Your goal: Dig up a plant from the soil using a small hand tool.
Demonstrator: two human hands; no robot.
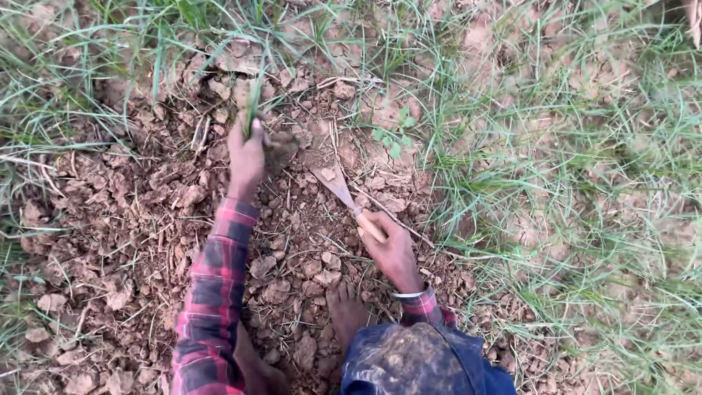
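We grip a tuft of grass in our clenched left hand above the broken clods of soil, while our right hand grasps a hand hoe beside our bare foot.

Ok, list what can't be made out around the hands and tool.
Head view only:
- Tool blade: tip sunk in soil, edge hidden.
- Handle: mostly covered by the right hand.
- Grass tuft: roots hidden by the left hand.
- Foot: heel behind the knee.
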